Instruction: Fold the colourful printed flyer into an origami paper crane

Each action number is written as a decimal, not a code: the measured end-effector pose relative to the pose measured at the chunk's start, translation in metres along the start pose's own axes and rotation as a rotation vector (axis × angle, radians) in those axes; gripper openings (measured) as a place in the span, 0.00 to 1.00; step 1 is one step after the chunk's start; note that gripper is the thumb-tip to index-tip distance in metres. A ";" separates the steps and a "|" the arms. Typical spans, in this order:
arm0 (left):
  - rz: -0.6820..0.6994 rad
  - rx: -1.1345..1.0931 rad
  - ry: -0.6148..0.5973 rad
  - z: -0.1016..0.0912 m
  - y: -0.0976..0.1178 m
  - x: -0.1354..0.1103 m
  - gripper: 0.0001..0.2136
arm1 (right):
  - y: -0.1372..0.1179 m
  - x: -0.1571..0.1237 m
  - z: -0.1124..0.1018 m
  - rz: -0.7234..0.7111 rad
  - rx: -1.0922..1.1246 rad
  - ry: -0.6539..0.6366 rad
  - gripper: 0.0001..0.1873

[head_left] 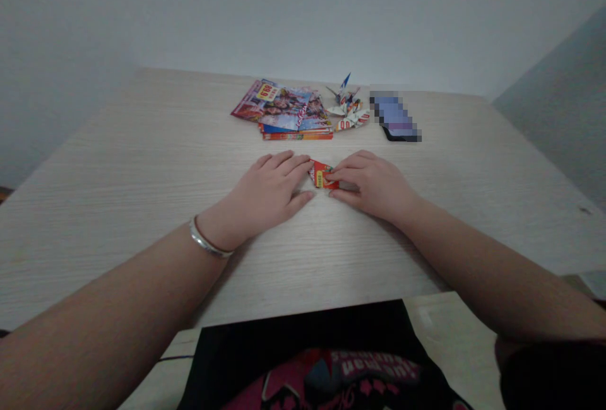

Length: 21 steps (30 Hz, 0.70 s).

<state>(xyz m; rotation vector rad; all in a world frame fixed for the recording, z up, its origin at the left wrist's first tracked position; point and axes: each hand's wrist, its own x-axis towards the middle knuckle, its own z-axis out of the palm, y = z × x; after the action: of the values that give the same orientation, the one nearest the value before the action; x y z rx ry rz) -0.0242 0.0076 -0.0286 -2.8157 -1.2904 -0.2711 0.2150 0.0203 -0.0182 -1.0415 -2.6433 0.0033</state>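
A small piece of folded printed paper [322, 176], mostly red with a yellow patch, lies on the table between my two hands. My left hand [272, 189] rests palm down with its fingers stretched out, the index fingertip touching the paper's upper left corner and the thumb apart below. From the right, my right hand [372, 186] pinches the paper's right side, index finger on top and thumb at the near edge. The fingers hide part of that right side.
Farther back on the pale wooden table [189, 120] lies a stack of printed flyers [284, 107]. Several folded paper cranes [349, 107] sit right of it, then a phone [395, 117], partly pixelated. A wall [303, 19] stands behind the table.
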 end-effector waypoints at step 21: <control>0.033 -0.085 0.078 -0.015 0.003 0.010 0.11 | -0.009 0.000 0.000 0.126 0.110 0.083 0.09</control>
<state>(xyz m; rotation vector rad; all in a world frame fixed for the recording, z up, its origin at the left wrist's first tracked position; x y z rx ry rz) -0.0176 0.0117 -0.0120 -2.8608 -1.2440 -0.4402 0.2088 0.0141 -0.0174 -1.1433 -2.4694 0.1282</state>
